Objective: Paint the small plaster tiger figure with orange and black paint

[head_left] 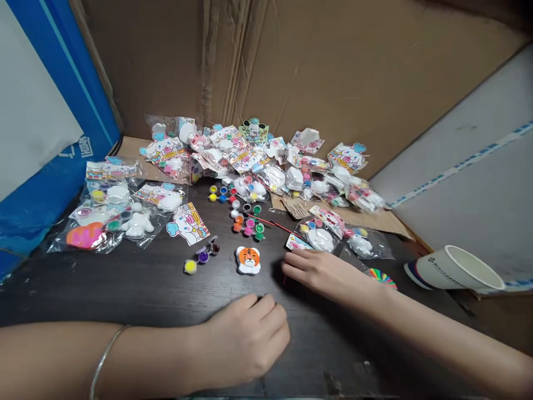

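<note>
My left hand [254, 336] rests as a loose fist on the dark table, fingers curled under; whatever it may hold is hidden. In front of it lies a small white figure with an orange tiger face [249, 260], touched by neither hand. To the right of that figure, my right hand [308, 269] is closed with its palm down. A bit of a thin red stick shows under its fingertips; the remainder is covered. Beyond the figure are joined paint pots [249, 226] in several colours and a red-handled paintbrush [287, 228]. Yellow, purple and dark paint pots [202, 256] stand open to the left.
Several clear bags with white figures [250, 161] and printed cards are heaped along the cardboard wall [333, 66]. More bags [100, 233] lie at left. A paper cup [453, 269] stands at right, near a rainbow-striped disc [382, 278]. A blue panel [45, 111] borders the left.
</note>
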The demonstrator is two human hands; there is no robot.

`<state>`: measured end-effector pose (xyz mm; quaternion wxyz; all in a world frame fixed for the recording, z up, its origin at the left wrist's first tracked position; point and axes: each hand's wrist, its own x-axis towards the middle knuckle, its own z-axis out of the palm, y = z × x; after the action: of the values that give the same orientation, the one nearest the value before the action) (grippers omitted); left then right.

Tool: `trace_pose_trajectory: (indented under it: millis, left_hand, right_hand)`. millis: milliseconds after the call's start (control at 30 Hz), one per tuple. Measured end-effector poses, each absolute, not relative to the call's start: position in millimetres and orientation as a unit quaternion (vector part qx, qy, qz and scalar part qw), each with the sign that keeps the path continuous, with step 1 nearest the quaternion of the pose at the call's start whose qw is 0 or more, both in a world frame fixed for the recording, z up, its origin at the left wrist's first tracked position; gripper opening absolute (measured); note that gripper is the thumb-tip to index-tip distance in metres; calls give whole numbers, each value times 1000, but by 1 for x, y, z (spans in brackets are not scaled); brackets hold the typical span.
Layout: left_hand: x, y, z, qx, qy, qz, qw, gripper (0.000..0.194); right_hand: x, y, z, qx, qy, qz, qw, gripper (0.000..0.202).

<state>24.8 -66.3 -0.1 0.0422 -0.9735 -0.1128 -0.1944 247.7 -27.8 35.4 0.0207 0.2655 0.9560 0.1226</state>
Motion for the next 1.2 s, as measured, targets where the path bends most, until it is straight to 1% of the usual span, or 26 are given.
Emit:
trace_pose_trajectory:
  millis: [33,100,200,233,267,333,433,700,867,967,1100,1200]
  left_hand:
    - [25,-65,-1,-970,-115,-202,64,16]
    - [27,-63,-4,-961,-124,-220,109,20]
    - [27,-65,-8,-952,-148,-220,152,28]
    - [27,-66,-9,-952,-159,-213,155,30]
    - [26,-67,-9,-952,-168,-207,152,31]
    - [24,-69,-10,-952,-180,-204,139,33]
    - [22,-70,-10,-953,-180,-217,113,34]
    - [24,-67,-17,-945,-202,-248,72,30]
    - [24,-66,-15,-952,-205,-221,50,28]
    - [23,-66,-12,-955,-206,-204,56,30]
    - [21,-65,-11,-955,-213,-196,69,31]
    - [22,-65,-13,-953,-215,-202,63,30]
  right_hand:
    - [248,-28,37,277,954,111,-13,26]
    - [241,-32,41,330,934,62,-123,24]
    - [215,-37,45,441,835,-61,-324,14]
    - [203,-37,46,466,794,-109,-375,12]
    - [190,-35,46,480,762,-159,-404,11]
    - [168,-28,44,487,730,-246,-411,11]
    - [148,-13,40,482,735,-314,-359,13]
    - [146,-2,31,480,755,-315,-318,14]
    - [143,-2,28,488,740,-328,-326,14]
    - [144,-4,32,515,680,-359,-380,11]
    - [157,-8,39,523,583,-349,-514,13]
    - [171,-16,32,522,544,-357,-552,17]
